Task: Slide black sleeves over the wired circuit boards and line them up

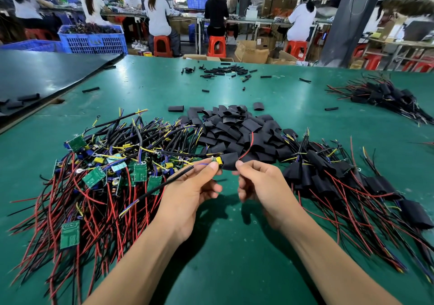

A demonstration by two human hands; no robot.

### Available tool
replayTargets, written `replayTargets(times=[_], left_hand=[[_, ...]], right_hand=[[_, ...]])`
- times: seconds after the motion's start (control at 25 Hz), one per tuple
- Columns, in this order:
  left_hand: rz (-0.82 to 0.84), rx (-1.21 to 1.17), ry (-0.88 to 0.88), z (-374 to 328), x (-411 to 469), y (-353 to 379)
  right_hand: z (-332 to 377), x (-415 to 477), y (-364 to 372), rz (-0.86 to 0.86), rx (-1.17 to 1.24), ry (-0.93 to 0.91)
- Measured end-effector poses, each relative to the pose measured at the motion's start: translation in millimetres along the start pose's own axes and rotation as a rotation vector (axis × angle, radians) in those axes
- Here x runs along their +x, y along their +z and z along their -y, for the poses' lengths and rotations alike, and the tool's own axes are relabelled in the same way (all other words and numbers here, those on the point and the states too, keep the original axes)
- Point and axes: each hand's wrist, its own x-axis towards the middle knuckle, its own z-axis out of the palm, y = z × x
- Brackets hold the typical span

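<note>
The black sleeve [229, 161] is covering most of the circuit board [217, 160], held above the green surface [234, 246]; only the board's yellow end is showing. The left hand [187, 194] is pinching that end, and the right hand [263, 187] is pinching the sleeve. The yellow part may be catching on the sleeve mouth, I think. Hard pushing could be straining the red wire [249, 144] that is coming out of the far side.

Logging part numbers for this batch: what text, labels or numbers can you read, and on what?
No text here can be read.
On the green circuit boards: white print, too small to read.
On the blue crate: a marking on its wall, blurred.
On the cardboard box: a scrawl, illegible.
On the black sleeve in the right hand and the wired board in the left hand: no marking shows.
</note>
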Motion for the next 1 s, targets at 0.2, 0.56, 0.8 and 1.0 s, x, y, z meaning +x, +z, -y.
replayTargets(times=[0.2,0.56,0.8,1.0], left_hand=[[0.007,0.029,-0.027,2,1,1],[-0.091,0.119,0.121,9,-1,3],[-0.113,0.167,0.161,8,-2,3],[-0.088,0.112,0.140,6,-2,4]], right_hand=[[2,1,-1,-0.061,0.015,-0.143],[-12,1,12,-0.126,0.087,-0.152],[-14,-5,14,-0.113,-0.100,-0.228],[-12,-7,20,-0.083,-0.020,-0.217]])
